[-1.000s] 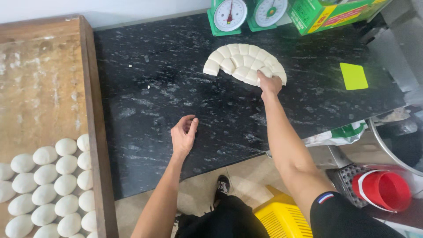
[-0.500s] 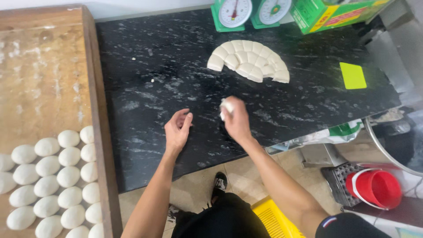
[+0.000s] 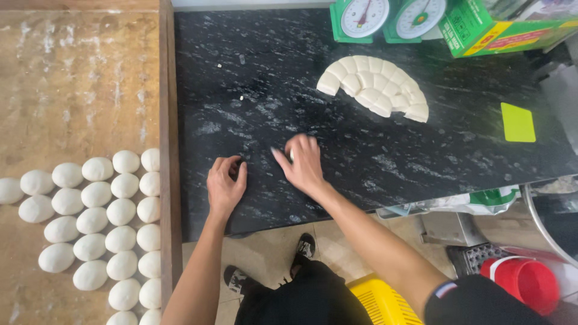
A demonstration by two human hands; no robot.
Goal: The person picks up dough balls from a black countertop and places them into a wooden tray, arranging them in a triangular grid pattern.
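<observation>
Right hand (image 3: 304, 164) cups loosely over a small white dough piece (image 3: 292, 155) mid-front of the speckled black stone counter (image 3: 253, 78), left hand (image 3: 225, 183) rests open-fingered and empty beside it, with a green-and-red carton (image 3: 500, 30) at the far right corner.

The counter (image 3: 253, 78) is black stone, polished and glossy with white flecks. Beside it, the wooden tray (image 3: 72, 90) looks matt and flour-dusted. Dough balls (image 3: 108, 210) and cut dough pieces (image 3: 376, 87) appear smooth, soft, matt white.
</observation>
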